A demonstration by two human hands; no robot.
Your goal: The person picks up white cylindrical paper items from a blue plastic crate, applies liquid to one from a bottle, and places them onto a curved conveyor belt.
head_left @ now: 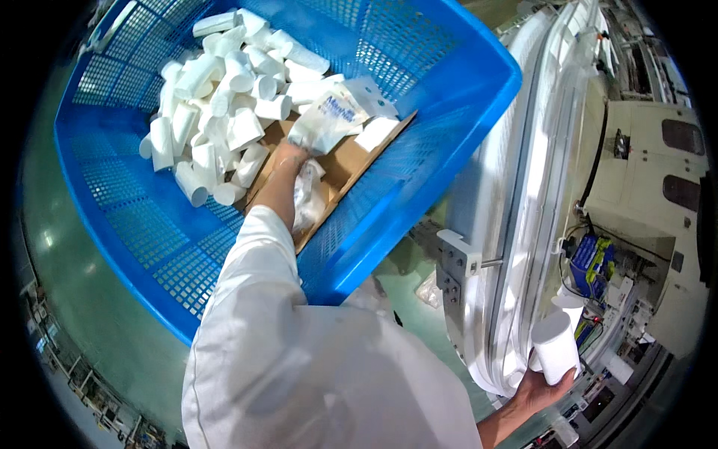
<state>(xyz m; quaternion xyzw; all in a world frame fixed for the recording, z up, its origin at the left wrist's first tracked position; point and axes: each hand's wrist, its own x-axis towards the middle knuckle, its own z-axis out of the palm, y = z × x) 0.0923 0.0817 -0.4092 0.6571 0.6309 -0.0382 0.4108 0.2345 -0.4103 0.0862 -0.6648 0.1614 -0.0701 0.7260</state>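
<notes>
Reaching left hand [288, 161] into crate [479, 97]; right hand [542, 385] gripping cup [555, 346]

Factory floor, big blue plastic crate [449, 142] of white tubes [217, 97], cream machine [658, 194] with wiring, white work coat [299, 374], green floor [90, 299]

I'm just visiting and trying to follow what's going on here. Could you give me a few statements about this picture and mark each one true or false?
1. The left hand reaches into a blue basket. True.
2. The right hand is empty. False: it holds a white bottle.
3. The basket holds a heap of white bottles. True.
4. The basket is red and solid-walled. False: it is blue with perforated walls.
5. A white pouch lies just above the left hand, over a piece of cardboard. True.
</notes>
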